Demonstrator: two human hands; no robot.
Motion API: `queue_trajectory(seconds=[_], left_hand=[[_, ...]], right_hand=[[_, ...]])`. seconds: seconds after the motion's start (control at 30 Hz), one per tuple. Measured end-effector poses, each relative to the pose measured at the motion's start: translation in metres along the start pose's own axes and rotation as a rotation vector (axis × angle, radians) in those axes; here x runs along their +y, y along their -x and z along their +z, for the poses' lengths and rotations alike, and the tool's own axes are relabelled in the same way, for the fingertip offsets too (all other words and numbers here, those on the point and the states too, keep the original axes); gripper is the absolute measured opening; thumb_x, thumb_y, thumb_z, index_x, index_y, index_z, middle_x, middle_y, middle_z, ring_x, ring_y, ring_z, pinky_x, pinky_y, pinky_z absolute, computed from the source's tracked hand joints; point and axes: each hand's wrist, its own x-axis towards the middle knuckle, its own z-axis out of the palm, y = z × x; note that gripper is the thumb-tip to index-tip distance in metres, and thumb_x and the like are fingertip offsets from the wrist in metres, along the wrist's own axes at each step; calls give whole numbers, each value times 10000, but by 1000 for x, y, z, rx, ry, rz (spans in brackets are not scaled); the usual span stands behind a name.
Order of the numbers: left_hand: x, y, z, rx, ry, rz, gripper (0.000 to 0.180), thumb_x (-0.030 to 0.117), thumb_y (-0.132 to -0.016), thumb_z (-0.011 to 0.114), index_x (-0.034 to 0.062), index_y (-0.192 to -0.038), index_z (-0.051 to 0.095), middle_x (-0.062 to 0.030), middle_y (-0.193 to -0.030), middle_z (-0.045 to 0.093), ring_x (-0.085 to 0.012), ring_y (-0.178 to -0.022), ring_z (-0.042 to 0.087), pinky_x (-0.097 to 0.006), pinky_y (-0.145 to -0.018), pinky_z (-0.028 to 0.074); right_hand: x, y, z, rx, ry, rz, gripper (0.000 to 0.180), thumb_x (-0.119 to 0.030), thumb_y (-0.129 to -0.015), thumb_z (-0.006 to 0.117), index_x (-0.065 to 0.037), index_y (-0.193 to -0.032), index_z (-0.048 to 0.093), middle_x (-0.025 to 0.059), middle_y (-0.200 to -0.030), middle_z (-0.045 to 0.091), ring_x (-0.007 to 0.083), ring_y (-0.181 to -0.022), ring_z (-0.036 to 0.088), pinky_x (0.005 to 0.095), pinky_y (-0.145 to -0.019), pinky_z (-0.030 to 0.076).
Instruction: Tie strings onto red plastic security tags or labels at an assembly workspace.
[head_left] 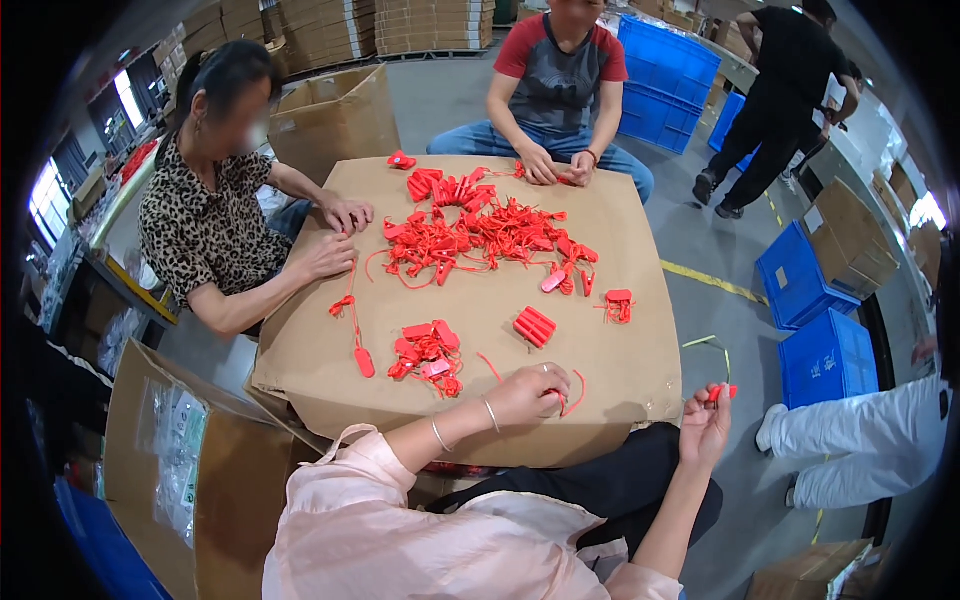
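My left hand (528, 394) rests near the table's front edge, its fingers pinched on a thin red cord (578, 388) that loops out beside them. Held up past the right corner, my right hand (704, 428) grips a small red plastic piece (722, 393). A bent pale-green strip (727, 362) rises from that piece. Ahead of my left hand lies a block of red plastic pieces (535, 327) set side by side. A small heap of red tags with cords (427, 355) is to its left, and a larger tangled pile (500, 232) spreads farther back.
Cardboard covers the table (620, 260). One person (215, 190) sits at the left, another (565, 90) across, both handling red pieces. An open carton (240, 480) stands at my left. Blue crates (828, 358) and a person's pale-trousered legs (865, 430) are at the right.
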Motion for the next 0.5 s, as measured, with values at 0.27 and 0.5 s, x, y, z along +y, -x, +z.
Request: queue_trajectory(seconds=[0.27, 0.5], left_hand=[[60, -7, -98, 163, 734, -188, 152, 134, -874, 546, 27, -947, 625, -37, -900, 610, -102, -817, 573, -258, -754, 467], [102, 60, -221, 361, 348, -387, 237, 262, -896, 540, 39, -928, 614, 21, -693, 570, -29, -589, 539, -159, -462, 389]], right_hand=[[42, 21, 15, -176, 314, 253, 87, -115, -877, 546, -51, -935, 534, 26, -741, 553, 102, -603, 515, 212, -533, 408], [76, 30, 29, -299, 602, 420, 172, -81, -847, 574, -21, -1001, 524, 33, -760, 563, 88, -595, 523, 204, -539, 420]])
